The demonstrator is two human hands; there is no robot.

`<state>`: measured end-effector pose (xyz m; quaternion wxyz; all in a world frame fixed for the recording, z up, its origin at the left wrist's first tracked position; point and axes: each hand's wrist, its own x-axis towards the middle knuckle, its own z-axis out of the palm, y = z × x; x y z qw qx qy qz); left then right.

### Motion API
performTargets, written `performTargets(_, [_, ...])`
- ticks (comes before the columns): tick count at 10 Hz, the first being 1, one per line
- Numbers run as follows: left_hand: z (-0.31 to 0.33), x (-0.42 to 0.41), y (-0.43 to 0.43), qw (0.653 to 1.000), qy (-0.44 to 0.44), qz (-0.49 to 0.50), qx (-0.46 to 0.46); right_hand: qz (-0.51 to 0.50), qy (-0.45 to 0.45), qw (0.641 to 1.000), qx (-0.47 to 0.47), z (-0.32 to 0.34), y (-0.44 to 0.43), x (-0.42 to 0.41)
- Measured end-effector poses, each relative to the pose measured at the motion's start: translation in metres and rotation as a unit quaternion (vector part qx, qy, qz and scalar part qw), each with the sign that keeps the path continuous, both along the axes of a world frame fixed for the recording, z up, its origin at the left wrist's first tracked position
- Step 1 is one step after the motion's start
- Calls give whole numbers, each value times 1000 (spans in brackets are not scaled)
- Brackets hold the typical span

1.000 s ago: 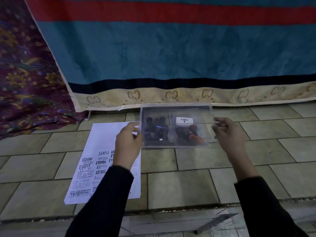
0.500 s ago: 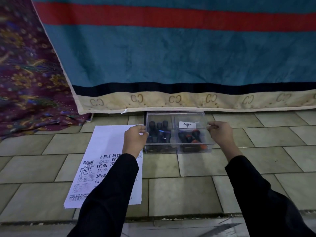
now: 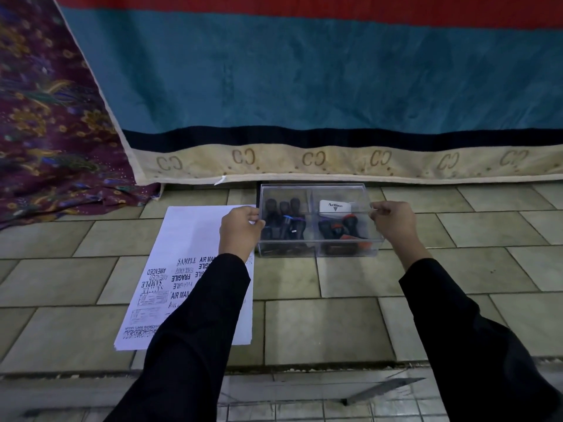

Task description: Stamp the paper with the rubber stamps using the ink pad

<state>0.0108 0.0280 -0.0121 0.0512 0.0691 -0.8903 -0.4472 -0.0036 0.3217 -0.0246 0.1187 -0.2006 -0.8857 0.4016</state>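
Purple patterned cloth [image 3: 45, 132] is noted at 9 to 10 o'clock of the view, bunched on the tiled floor [image 3: 457, 233]. A teal blanket [image 3: 304, 80] with a red band, a dark band and a beige hem is recorded across 12 o'clock, its hem reaching the floor.

A white paper [image 3: 195, 233] is laid flat on the tiles at 8 o'clock from the centre. Its near half is covered with black stamp marks: SAMPLE, AMENDED, FRAGILE and AIR MAIL are legible. The far half is unmarked. Part of the sheet is hidden by the left sleeve [image 3: 195, 324].

The left hand [image 3: 240, 229] is seen at the left end of a clear plastic box [image 3: 313, 186], fingers curled together and clamped on that edge. The box is placed at the centre, just beside the paper's far right corner at its 2 o'clock, against the blanket hem; it appears to rest on the tiles. Two compartments are visible. Dark rubber stamps [image 3: 285, 217] are held upright in the left compartment. Stamps with red parts [image 3: 338, 228] and a white Artline-labelled item [image 3: 335, 206] are held in the right one; whether that item is the ink pad cannot be told.

The right hand [image 3: 393, 222] is recorded at the box's right end, at 3 o'clock of it, thumb and fingers pinched on the edge.
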Motion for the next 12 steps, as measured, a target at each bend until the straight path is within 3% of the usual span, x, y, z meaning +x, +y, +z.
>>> performTargets(1, [1, 0, -1, 1000, -8, -4, 0, -5, -6, 1000, -17, 0, 0, -2])
performTargets(3, [8, 5, -7, 979, -115, -4, 169, -24, -41, 995, -92, -10, -1, -3])
performTargets(4, [10, 12, -8, 972, -129, -1, 197, -32, -41, 993, -108, -12, 1, 2])
performTargets(7, [1, 54, -19, 970, -153, -28, 185, -28, -26, 993, -114, -7, -5, 68])
performTargets(11, [3, 63, -21, 964, -184, -41, 190, -21, -27, 992, -118, -9, -8, 88])
performTargets(12, [4, 66, -24, 987, -108, -22, 118, -29, -6, 983, -182, -3, -6, 94])
